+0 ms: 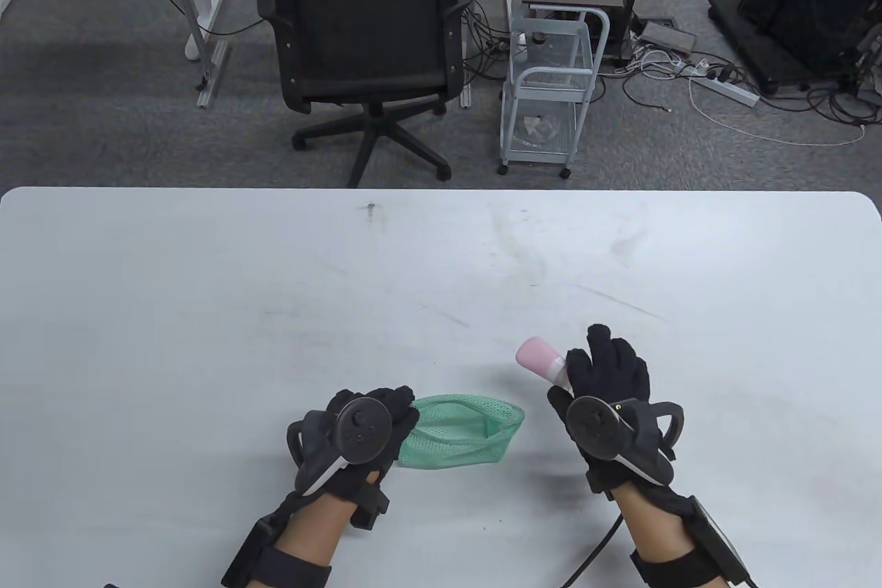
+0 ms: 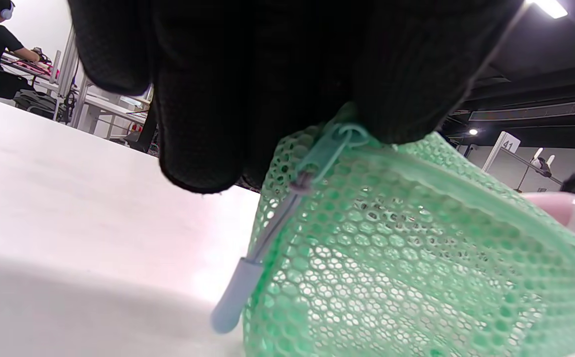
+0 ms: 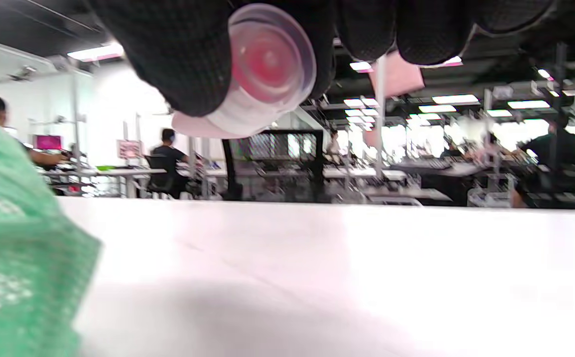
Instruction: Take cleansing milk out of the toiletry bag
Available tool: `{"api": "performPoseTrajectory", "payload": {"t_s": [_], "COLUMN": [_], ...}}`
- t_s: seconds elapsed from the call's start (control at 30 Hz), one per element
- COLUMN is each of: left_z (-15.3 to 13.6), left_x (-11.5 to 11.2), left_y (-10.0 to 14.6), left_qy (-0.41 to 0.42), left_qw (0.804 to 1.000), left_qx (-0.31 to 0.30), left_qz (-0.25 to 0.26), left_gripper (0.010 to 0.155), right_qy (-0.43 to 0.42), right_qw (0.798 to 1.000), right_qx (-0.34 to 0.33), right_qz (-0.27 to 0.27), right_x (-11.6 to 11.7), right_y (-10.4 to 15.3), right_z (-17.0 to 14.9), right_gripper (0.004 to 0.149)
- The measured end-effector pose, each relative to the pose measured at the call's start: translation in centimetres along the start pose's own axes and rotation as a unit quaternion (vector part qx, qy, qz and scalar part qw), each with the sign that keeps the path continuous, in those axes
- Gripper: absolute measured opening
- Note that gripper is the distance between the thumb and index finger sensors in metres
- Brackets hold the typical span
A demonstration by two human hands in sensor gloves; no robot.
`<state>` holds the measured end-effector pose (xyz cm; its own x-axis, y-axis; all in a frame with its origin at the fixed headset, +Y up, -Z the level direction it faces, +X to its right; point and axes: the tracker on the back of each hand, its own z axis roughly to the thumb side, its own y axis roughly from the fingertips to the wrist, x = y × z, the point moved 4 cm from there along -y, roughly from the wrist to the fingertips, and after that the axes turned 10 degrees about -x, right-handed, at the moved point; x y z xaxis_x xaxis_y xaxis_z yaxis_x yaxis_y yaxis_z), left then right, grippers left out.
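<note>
The right hand [image 1: 606,381] holds the cleansing milk [image 1: 541,359], a pink bottle with a clear cap, above the table [image 1: 207,285] near its front edge, just to the right of the toiletry bag [image 1: 462,436]. The bottle is fully out of the bag and apart from it. In the right wrist view the fingers [image 3: 183,59] are curled around the cap end (how tightly, the pictures do not show). The left hand [image 1: 358,440] pinches the left end of the green mesh bag beside the zipper pull [image 2: 277,228], and the bag lies open on the table. The extraction seems almost finished. To do the rest well, the person should probably lower the bottle onto a free part of the table, away from the bag, before loosening the grip, with the left hand steadying the bag
</note>
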<state>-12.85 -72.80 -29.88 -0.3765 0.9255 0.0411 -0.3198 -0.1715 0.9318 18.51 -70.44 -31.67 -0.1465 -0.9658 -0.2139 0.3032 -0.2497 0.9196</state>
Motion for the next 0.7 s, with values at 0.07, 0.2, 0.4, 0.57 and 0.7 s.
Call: {"api": "performPoseTrajectory", "payload": {"t_s": [0.07,0.2,0.4,0.57,0.7], "left_z": [0.0,0.0,0.0,0.0,0.0], "left_x": [0.0,0.0,0.0,-0.1,-0.1], "left_y": [0.0,0.0,0.0,0.0,0.0], "left_qy": [-0.001,-0.002,-0.002,-0.002,-0.001], "left_qw": [1.0,1.0,1.0,1.0,1.0], "left_qx": [0.001,0.001,0.004,0.004,0.005], "left_qz": [-0.001,-0.002,-0.005,-0.007,-0.009], "left_gripper": [0.044,0.044,0.044,0.044,0.044], "right_qy": [0.001,-0.006,0.001,0.017,0.024], "right_qw": [1.0,0.996,0.989,0.983,0.98], "right_qx": [0.02,0.049,0.082,0.095,0.102], "right_qz": [0.017,0.07,0.121,0.158,0.172], "right_x": [0.6,2.1,3.8,5.2,6.0], "right_y": [-0.2,-0.5,-0.6,-0.6,-0.7], "right_z": [-0.8,-2.1,-3.2,-3.7,-3.9], "right_gripper": [0.063,0.063,0.063,0.064,0.063]}}
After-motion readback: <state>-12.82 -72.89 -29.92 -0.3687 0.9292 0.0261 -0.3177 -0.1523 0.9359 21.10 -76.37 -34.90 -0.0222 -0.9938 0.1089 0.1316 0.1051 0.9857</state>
